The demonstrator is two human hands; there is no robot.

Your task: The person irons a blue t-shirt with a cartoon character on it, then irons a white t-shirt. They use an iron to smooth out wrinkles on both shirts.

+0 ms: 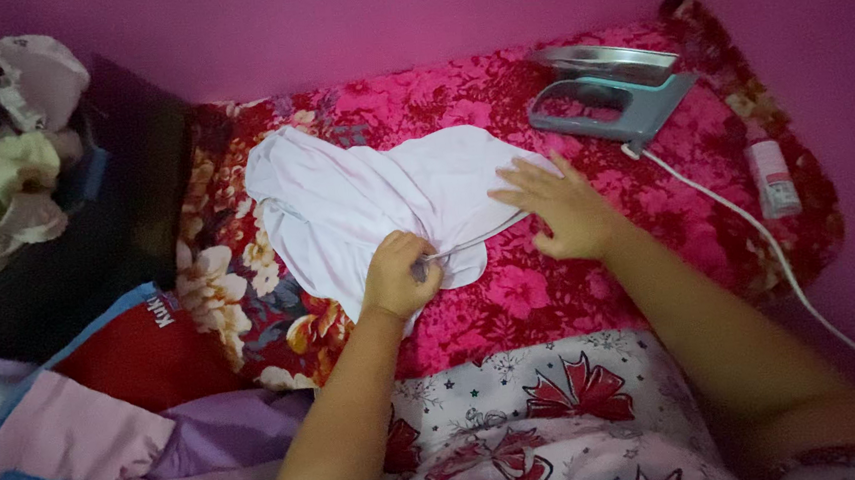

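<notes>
While the left hand (397,275) pinches the white garment's (374,199) hem on the floral blanket (551,291), the right hand (566,205) presses flat, fingers spread; the iron (610,92) on its side nearby could scorch the blanket, I judge, or its cord (747,218) snag.

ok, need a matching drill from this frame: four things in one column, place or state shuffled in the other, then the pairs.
Things:
1. left hand
2. right hand
3. iron
4. small bottle

States or places:
A. lies by the blanket's right edge
B. flat, fingers spread on the white garment
C. resting at the far right, cord trailing
D. closed on the garment's edge

Pairs: 1-D, 2-B, 3-C, 4-A
</notes>
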